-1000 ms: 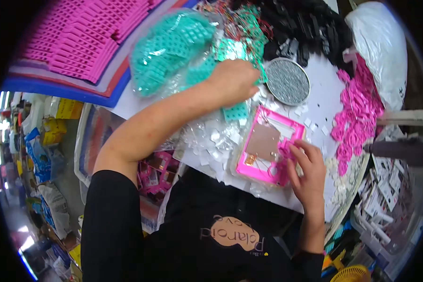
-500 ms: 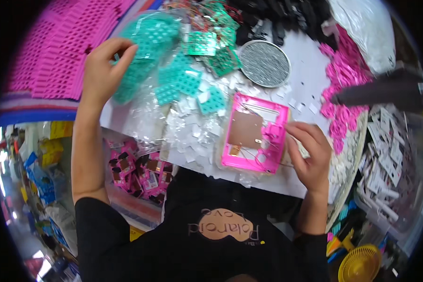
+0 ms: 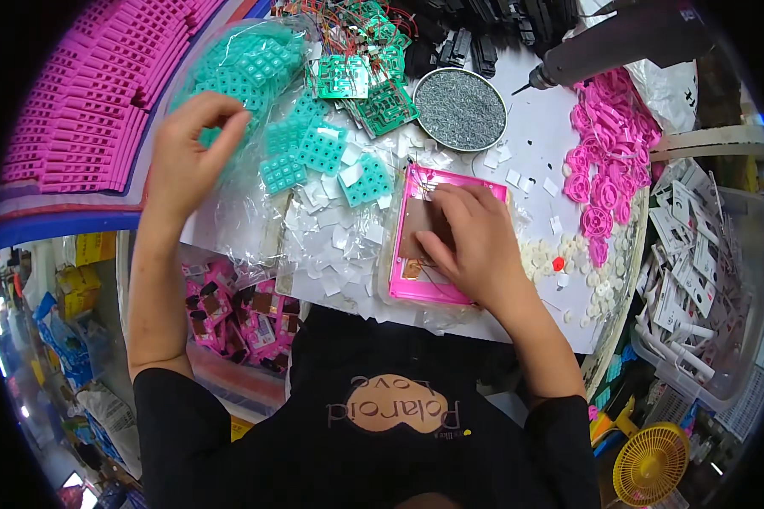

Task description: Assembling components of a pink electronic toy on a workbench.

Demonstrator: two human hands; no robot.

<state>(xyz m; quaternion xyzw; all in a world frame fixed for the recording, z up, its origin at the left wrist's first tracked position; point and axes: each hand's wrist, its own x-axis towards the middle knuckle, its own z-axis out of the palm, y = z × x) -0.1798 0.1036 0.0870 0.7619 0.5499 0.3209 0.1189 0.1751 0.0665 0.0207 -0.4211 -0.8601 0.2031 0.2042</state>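
Note:
A shallow pink plastic case (image 3: 429,290) lies on the table in front of me, with a brown plate (image 3: 416,222) and thin wires inside. My right hand (image 3: 475,233) reaches over its right side, fingers bent down into it and thumb apart over the brown plate. It covers the pink inner parts, and I see nothing between thumb and fingers. Off to the left, my left hand (image 3: 187,153) is raised beside a clear bag of teal rubber keypads (image 3: 259,64). Its fingers curl toward the thumb, tips close together; anything pinched there is too small to make out.
Loose teal keypads (image 3: 323,146), white pieces and green circuit boards (image 3: 382,109) lie beyond the case. A round tin of small dark grey parts (image 3: 460,109) stands behind. An electric screwdriver (image 3: 607,55) hangs at upper right, above pink parts (image 3: 603,170). Stacked pink shells (image 3: 93,102) fill the left.
My right hand has moved left from the case's right edge to over its inside, covering inner parts. The left hand stays near the teal keypads. The screwdriver appears higher and further left.

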